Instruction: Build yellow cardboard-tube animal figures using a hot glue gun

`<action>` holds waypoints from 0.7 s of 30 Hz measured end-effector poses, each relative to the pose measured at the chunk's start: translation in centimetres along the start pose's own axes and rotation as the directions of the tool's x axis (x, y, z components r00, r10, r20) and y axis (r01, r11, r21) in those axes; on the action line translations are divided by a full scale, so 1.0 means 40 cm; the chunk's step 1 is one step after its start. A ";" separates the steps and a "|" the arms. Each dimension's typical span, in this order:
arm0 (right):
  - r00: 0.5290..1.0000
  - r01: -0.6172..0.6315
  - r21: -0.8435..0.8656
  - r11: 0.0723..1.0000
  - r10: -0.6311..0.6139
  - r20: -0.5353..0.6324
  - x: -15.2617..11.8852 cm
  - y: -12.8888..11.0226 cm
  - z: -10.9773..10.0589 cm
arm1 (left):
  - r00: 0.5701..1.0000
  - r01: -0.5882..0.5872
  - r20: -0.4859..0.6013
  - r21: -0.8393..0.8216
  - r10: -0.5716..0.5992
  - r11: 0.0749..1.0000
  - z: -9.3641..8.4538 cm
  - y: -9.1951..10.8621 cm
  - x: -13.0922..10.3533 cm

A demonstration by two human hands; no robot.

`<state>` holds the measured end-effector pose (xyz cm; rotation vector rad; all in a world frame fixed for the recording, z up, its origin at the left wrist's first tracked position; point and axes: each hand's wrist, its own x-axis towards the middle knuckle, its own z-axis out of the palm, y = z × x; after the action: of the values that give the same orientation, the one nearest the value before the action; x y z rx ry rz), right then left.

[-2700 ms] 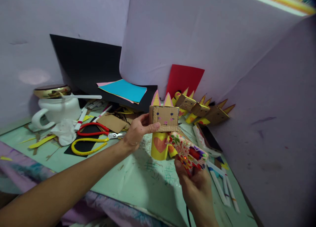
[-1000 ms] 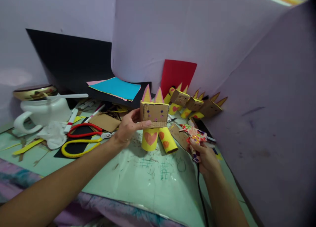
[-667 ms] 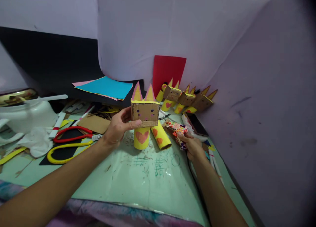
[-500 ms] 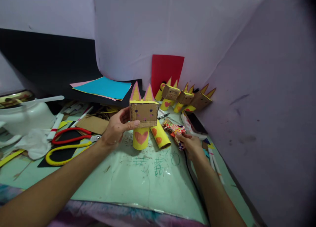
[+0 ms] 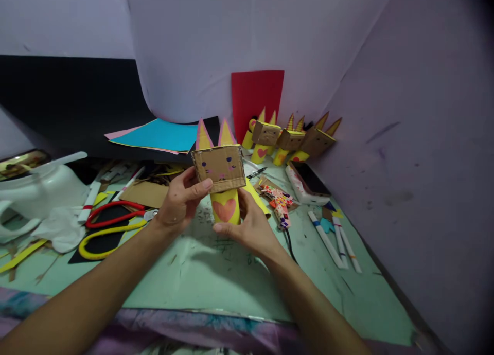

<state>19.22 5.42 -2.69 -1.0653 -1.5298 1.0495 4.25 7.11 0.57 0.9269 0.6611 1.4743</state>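
Observation:
A cardboard cat figure (image 5: 219,169) stands upright in both my hands, above the near middle of the table. It has a square brown head with a drawn face, two pointed pink-edged ears and a yellow tube body with an orange heart. My left hand (image 5: 179,200) pinches the head's lower left corner, thumb in front. My right hand (image 5: 250,224) is wrapped round the tube body, its thumb low on the front. Behind that hand lies a yellow paper tube (image 5: 259,198), partly hidden. Further right rests a glue gun (image 5: 281,200) in flower-patterned covering, with a black cord.
Scissors (image 5: 101,248) with red and yellow handles lie left, near a white pot (image 5: 54,190). Several similar figures (image 5: 266,134) stand at the back right before a red sheet (image 5: 257,95). A phone (image 5: 311,177) and markers (image 5: 326,239) lie right.
My right hand has let go of the glue gun, moved left and taken hold of the figure's tube body. The figure now tilts slightly and seems raised off the table.

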 end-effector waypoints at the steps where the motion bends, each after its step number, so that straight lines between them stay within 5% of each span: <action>1: 1.000 -0.028 -0.009 1.000 0.028 -0.003 0.001 0.004 0.007 | 1.000 0.003 -0.001 0.003 -0.003 1.000 0.003 0.002 -0.002; 10: 0.988 -0.155 0.121 0.981 0.150 0.048 0.002 -0.005 0.019 | 0.999 -0.006 0.042 0.071 0.003 0.997 0.010 -0.007 -0.002; 21: 0.985 -0.158 0.114 0.981 0.165 -0.048 0.003 -0.017 0.024 | 0.985 -0.109 0.160 0.237 0.072 0.965 -0.016 -0.010 0.007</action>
<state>18.18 5.27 -2.18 -1.1471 -1.3417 1.1907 3.91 7.51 -0.06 1.2614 0.7081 1.4064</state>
